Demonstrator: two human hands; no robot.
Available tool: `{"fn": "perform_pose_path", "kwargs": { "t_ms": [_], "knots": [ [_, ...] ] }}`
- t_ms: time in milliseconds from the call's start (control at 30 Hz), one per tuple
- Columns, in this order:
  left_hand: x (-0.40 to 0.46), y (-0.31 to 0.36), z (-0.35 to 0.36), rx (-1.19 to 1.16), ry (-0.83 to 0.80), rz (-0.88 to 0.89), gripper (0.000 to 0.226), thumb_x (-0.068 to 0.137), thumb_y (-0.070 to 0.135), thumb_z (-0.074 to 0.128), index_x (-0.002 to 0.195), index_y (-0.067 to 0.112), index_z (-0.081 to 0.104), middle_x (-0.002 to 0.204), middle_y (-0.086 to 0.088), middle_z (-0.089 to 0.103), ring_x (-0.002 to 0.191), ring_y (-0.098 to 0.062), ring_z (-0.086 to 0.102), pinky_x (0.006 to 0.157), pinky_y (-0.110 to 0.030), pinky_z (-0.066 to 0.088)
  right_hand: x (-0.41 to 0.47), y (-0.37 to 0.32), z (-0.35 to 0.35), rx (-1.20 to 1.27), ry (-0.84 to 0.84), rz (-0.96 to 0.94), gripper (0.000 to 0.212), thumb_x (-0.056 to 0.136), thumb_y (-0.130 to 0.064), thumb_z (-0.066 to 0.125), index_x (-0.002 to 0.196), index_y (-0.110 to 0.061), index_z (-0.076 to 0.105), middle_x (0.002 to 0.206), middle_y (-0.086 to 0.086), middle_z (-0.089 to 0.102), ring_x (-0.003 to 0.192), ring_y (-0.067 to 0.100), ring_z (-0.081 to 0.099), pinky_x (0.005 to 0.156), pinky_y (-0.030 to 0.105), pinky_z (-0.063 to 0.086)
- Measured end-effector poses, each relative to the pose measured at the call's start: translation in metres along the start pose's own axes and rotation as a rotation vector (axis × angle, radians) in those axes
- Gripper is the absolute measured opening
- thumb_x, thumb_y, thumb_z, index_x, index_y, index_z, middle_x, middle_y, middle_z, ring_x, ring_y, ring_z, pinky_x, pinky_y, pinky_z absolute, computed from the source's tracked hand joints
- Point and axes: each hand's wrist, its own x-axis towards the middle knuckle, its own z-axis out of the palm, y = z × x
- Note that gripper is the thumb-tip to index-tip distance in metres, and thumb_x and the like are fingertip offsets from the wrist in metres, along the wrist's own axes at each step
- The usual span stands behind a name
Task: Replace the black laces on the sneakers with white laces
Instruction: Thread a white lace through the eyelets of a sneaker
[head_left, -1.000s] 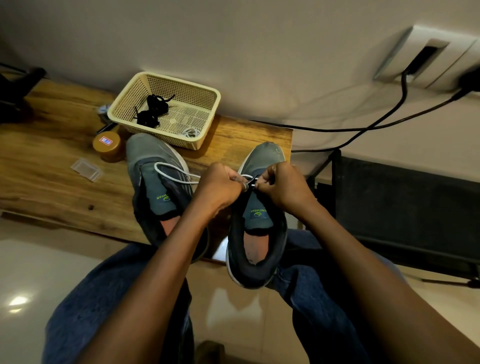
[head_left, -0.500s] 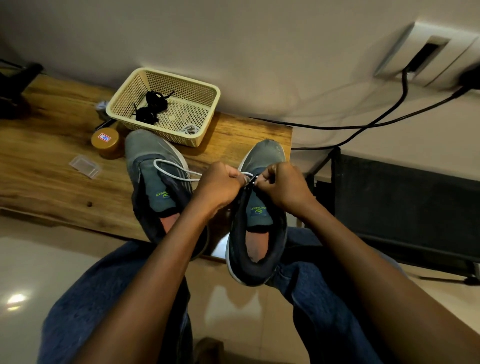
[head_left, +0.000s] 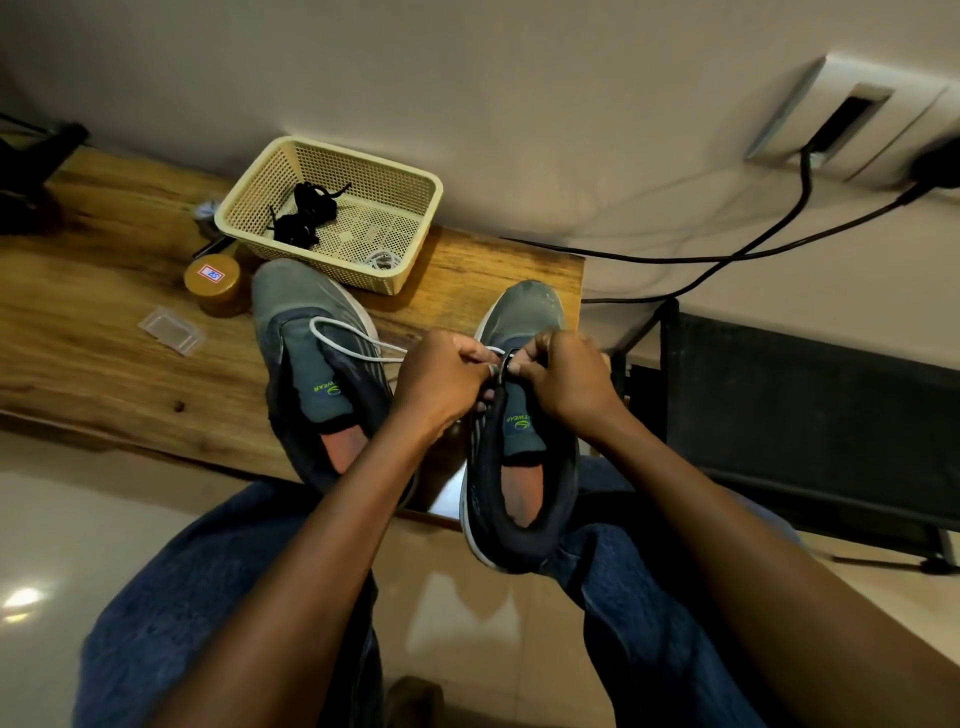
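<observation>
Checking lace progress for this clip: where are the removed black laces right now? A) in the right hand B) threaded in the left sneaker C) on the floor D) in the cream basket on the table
D: the black laces lie bunched inside the cream basket, away from both sneakers and both hands.

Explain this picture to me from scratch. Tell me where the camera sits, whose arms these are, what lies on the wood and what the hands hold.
There is one view, from a camera worn on a person's head, looking down at their own arms and jeans-clad legs. Two grey sneakers lie on a wooden table: the left sneaker and the right sneaker, whose heel overhangs the edge. The left hand and right hand meet over the right sneaker, pinching a white lace that loops across the left sneaker. Behind sits a cream basket with black laces in it, beside it a round brown jar and a small clear plastic case.
</observation>
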Motion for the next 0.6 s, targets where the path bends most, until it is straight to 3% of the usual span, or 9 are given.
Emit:
{"fn": "perform_pose_path", "kwargs": {
  "t_ms": [267,400,500,600],
  "knots": [
    [0.001,-0.004,0.002,0.006,0.034,0.013,0.022,0.089,0.005,0.064,0.075,0.022,0.065,0.07,-0.003,0.067,0.062,-0.018,0.066,0.073,-0.044,0.059,0.0,0.004,0.006,0.04,-0.004,0.046,0.018,0.09,-0.024,0.064,0.073,-0.018,0.066,0.088,0.0,0.07,0.102,0.019,0.057,0.087,0.037,0.033],
    [0.001,-0.005,0.002,0.017,0.031,0.016,0.018,0.088,0.007,0.065,0.077,0.021,0.067,0.07,-0.002,0.068,0.062,-0.016,0.066,0.075,-0.045,0.059,0.0,0.002,0.01,0.131,0.002,0.061,0.028,0.088,-0.021,0.065,0.06,-0.02,0.06,0.075,-0.001,0.068,0.093,0.023,0.061,0.092,0.052,0.042],
    [-0.001,0.0,0.0,0.105,0.033,0.051,0.009,0.088,0.021,0.067,0.086,0.019,0.075,0.083,-0.004,0.074,0.071,-0.018,0.067,0.074,-0.033,0.054,-0.004,-0.004,0.009,0.087,0.055,0.099,0.028,0.089,-0.02,0.062,0.061,-0.02,0.059,0.079,0.002,0.069,0.095,0.026,0.061,0.091,0.05,0.043],
    [-0.006,0.006,-0.002,0.23,0.003,0.052,0.021,0.08,0.033,0.074,0.096,0.019,0.075,0.092,0.002,0.073,0.082,-0.013,0.066,0.075,-0.027,0.05,-0.004,-0.004,0.004,0.049,0.057,0.091,0.016,0.086,-0.013,0.06,0.072,-0.014,0.067,0.084,0.009,0.071,0.091,0.028,0.063,0.085,0.043,0.048]
  ]
}}
